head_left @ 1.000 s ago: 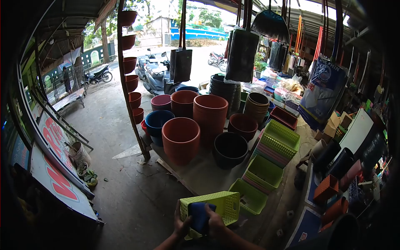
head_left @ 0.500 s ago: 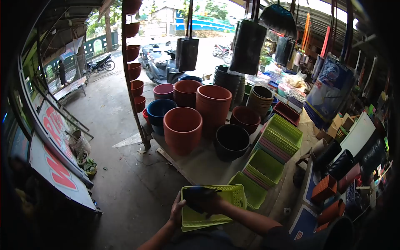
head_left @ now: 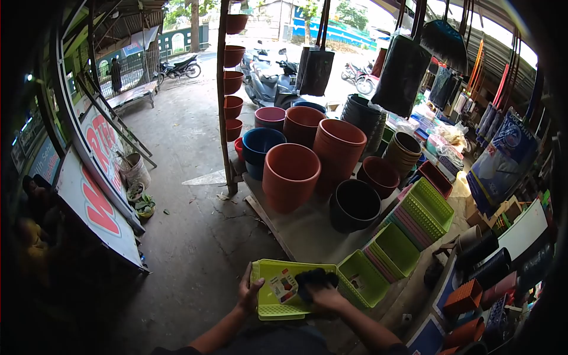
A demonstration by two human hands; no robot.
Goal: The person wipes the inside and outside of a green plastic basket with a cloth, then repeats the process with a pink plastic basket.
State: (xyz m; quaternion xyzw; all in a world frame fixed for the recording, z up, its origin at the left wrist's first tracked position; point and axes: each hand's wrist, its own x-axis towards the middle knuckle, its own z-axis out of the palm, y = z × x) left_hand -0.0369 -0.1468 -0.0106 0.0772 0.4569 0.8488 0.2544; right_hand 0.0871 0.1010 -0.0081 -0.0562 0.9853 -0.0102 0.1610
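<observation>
Gripping the near-left rim of a green basket (head_left: 273, 299), the left hand (head_left: 248, 294) has its fingers curled over the edge. The basket sits low at the front edge of the display table (head_left: 307, 234), tilted toward the person. Inside it the right hand (head_left: 324, 294) closes its fingers on a dark cloth (head_left: 312, 277), pressed to the basket's floor beside a paper label (head_left: 283, 286). Just right of the basket lies another green basket (head_left: 362, 278), with stacked baskets (head_left: 414, 213) beyond. Behind the basket, farther back on the table, stand a black pot (head_left: 354, 204) and an orange pot (head_left: 290, 176).
</observation>
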